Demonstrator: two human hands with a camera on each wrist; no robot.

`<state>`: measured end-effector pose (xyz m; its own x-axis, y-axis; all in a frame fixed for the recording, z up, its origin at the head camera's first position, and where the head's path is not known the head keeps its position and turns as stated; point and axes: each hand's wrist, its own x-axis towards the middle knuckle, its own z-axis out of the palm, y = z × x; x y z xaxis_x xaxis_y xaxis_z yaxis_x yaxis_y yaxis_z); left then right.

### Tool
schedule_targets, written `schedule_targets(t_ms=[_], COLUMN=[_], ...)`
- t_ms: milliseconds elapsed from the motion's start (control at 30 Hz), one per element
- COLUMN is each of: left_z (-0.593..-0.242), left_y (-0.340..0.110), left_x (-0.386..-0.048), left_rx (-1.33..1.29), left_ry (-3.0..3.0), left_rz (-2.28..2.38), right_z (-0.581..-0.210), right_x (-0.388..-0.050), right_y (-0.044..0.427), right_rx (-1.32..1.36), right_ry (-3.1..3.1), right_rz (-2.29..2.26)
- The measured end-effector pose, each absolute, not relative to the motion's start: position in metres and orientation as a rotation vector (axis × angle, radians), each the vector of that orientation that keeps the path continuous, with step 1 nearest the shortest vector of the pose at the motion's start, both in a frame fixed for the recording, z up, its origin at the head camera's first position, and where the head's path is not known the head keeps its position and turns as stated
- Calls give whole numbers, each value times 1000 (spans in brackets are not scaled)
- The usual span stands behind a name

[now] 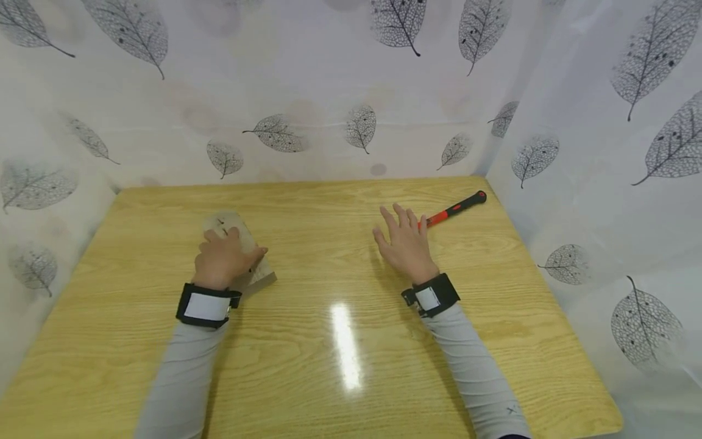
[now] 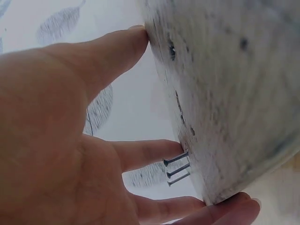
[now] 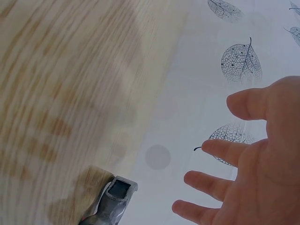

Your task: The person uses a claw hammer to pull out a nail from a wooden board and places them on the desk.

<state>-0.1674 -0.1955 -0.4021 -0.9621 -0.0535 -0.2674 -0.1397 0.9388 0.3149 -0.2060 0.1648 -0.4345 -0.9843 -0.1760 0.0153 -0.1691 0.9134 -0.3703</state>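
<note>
Now the left hand is gripping the grey, nail-studded rectangular block, probably stiff, on the left of the wooden table; the right hand is hovering, fingers spread, near the red-and-black-handled metal hammer, likely head-heavy, its handle inviting hold.

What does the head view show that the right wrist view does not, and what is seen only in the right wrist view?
Only the head view shows the hammer's black handle end, and the left hand gripping the wooden block. Only the right wrist view shows the hammer's metal head. Both show the right hand, table and leaf-patterned backdrop.
</note>
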Motion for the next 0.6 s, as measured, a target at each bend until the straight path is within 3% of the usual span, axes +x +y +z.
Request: schedule_targets(t_ms=[600], left_z=[-406], left_y=[-129], left_x=[-159], left_rx=[201], left_ry=[2801], left_rz=[523], right_z=[-434], right_x=[-205], right_y=[165], right_rx=[-301], right_ry=[3061], right_rz=[-582])
